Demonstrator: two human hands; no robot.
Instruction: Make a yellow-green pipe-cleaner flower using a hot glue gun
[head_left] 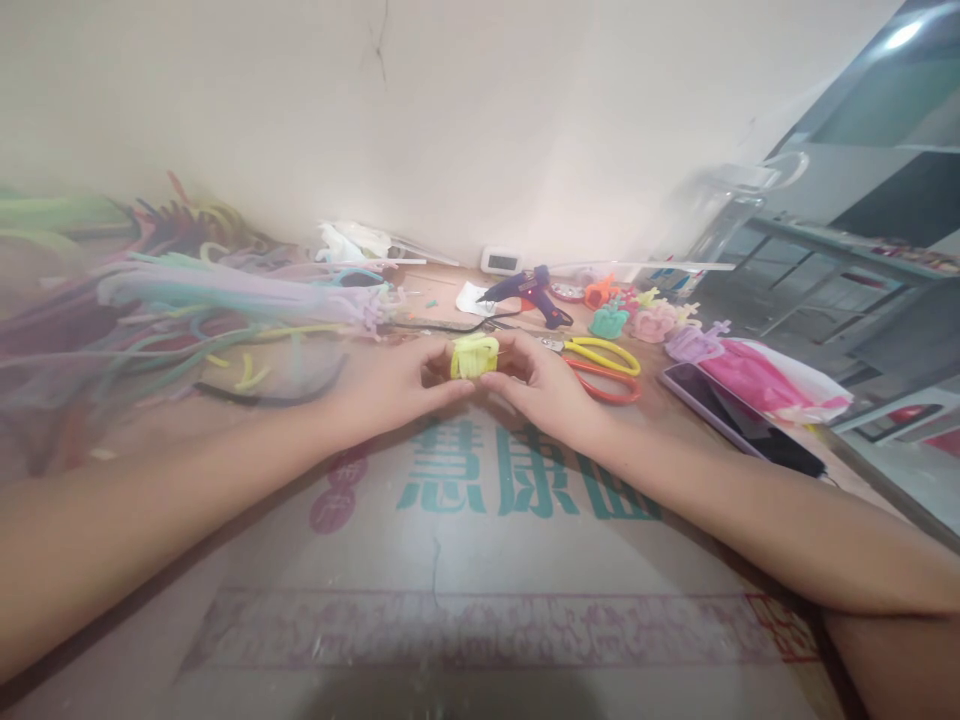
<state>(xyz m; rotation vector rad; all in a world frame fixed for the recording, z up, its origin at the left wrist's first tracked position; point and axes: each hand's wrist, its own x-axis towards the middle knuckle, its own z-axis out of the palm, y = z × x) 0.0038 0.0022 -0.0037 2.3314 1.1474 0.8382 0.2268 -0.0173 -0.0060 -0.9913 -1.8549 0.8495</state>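
Note:
Between my two hands, above the printed table cover [465,560], is a small yellow coiled piece [474,357] that looks like wound pipe cleaner. My left hand [409,378] pinches its left side, thumb at the lower edge. On its right side, my right hand [536,378] holds it with thumb and curled fingers. Most fingertips are hidden behind the piece. Just right of my right hand lie scissors with one yellow and one red handle [604,370]. Behind my hands rests a dark blue glue gun [531,290].
Pipe cleaner bundles [225,290] spread over the left side. At the right are a phone [742,420], a pink and white packet [780,380] and several small coloured figures [652,320]. A small white display [501,262] stands by the wall, a clear jug [724,215] further right.

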